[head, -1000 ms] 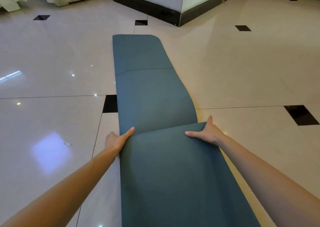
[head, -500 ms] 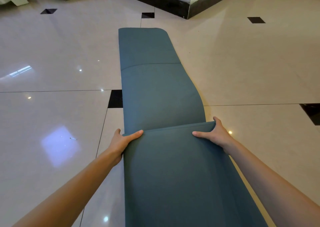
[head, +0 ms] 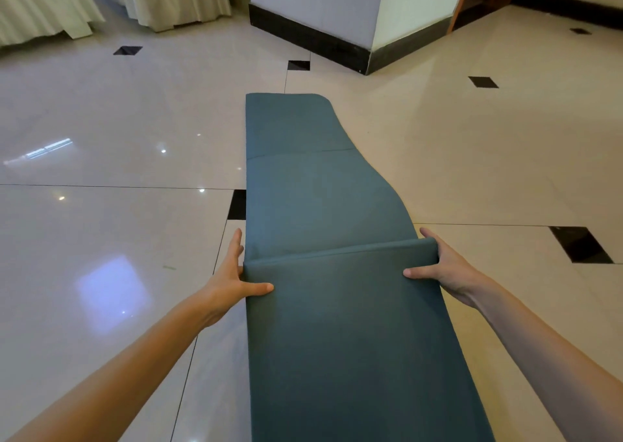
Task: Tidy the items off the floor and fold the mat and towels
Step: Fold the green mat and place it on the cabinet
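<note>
Between the two grips runs the folded front edge of one long teal foam mat (head: 323, 205), lying on the glossy cream tiled floor (head: 101, 138). Left hand (head: 229, 279) grasps its corner, thumb on top; right hand (head: 441, 269) pinches the opposite corner likewise. Holding both corners seems meant to keep the fold square as it travels. Beyond the grips, one crease crosses the flat stretch. Count: one mat, two hands, no towels visible.
</note>
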